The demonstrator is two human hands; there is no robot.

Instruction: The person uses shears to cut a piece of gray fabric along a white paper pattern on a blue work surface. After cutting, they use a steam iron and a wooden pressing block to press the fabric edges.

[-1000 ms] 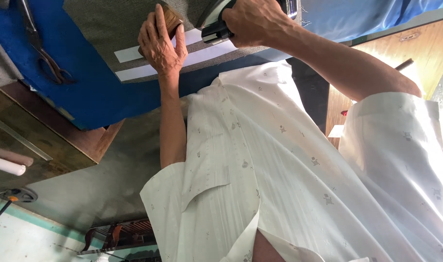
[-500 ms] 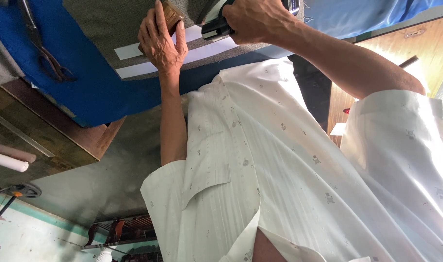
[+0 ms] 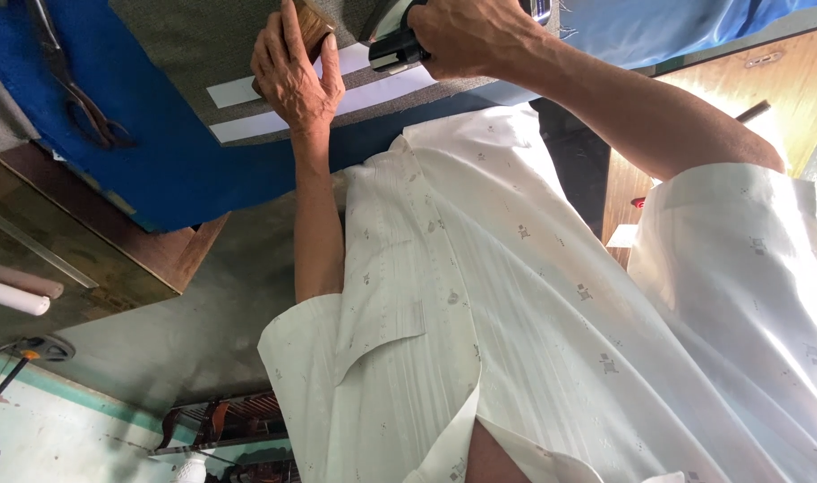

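The left hand [image 3: 294, 76] presses flat on a small brown wooden block [image 3: 316, 25], fingers spread over it, on grey-green cloth [image 3: 194, 45]. Just right of it, the right hand [image 3: 471, 34] is closed around a black iron handle [image 3: 392, 49], whose long axis runs toward the left hand. Below both grips, two white paper strips [image 3: 337, 94] lie parallel on the cloth, over a blue table cover [image 3: 158, 170].

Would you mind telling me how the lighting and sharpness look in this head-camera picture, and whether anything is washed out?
Head view: daylight from the right blows out the white shirt sleeve and glares on the wooden panel; the left hand on the wooden block and the grey fabric are evenly lit and sharp; the right hand is sharp, but the dark tool it grips is cut off at the frame's top.
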